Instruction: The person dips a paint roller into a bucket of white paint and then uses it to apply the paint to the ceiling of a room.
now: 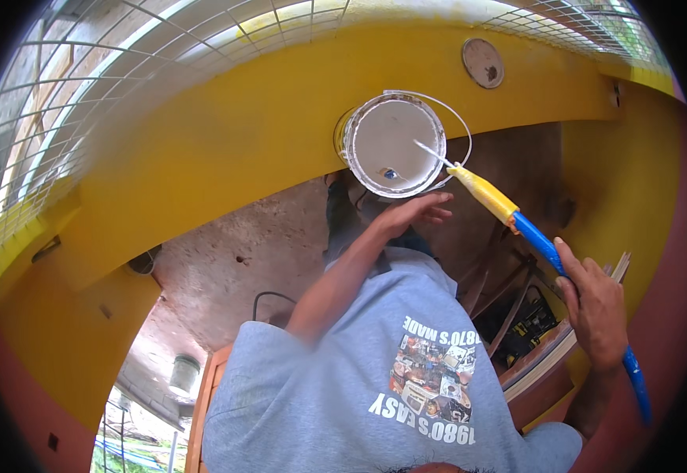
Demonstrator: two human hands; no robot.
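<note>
A white bucket (349,150) stands on the edge of a yellow ledge, its wire handle swung to the right. The inside looks whitish, with a small blue spot low in it. My right hand (596,303) is closed around a blue pole (539,240) with a yellow grip at its far end. From that grip a thin white rod (432,152) reaches over the bucket's rim, its tip over the inside. My left hand (414,214) is just below the near rim, fingers stretched out, holding nothing visible; whether it touches the bucket I cannot tell.
A round whitish lid (483,63) lies on the yellow ledge (225,134) beyond the bucket. Wire mesh (68,79) rises along the far side. Below right are stacked boards (544,366) and a black-and-yellow object (532,322). A grey container (184,373) stands at lower left.
</note>
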